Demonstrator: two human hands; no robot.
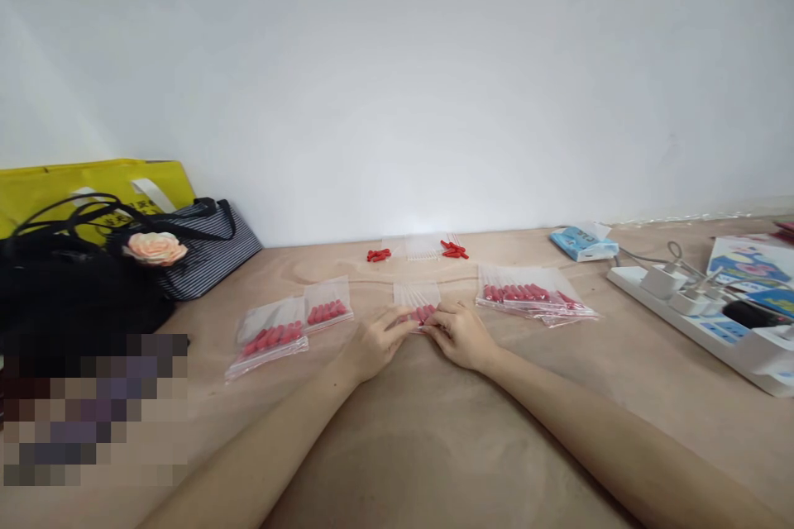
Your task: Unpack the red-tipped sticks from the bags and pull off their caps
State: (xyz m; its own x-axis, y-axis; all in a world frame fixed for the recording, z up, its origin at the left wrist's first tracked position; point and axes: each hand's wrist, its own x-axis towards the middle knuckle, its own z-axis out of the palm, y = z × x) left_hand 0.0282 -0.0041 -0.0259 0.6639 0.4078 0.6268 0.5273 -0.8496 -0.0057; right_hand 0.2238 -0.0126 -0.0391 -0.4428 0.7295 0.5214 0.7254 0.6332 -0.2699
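Observation:
A clear zip bag [417, 296] with several red pieces inside lies in front of me on the table, its near edge between my hands. My left hand [378, 340] pinches that edge at its left corner. At the right corner my right hand [462, 334] has its fingers closed on the same edge. To the left lie filled bags of red pieces [273, 335] and another filled bag [327, 310]. On the right is an overlapping pile of filled bags [527, 293]. The fingertips partly hide the held bag's opening.
Loose red pieces [378, 254] and a second small heap [455, 250] lie near the wall, with clear bags [423, 245] between them. A power strip [700, 331] with chargers and a blue tissue pack [583, 242] stand right. Left are a striped bag [214, 252] and a yellow bag [37, 190].

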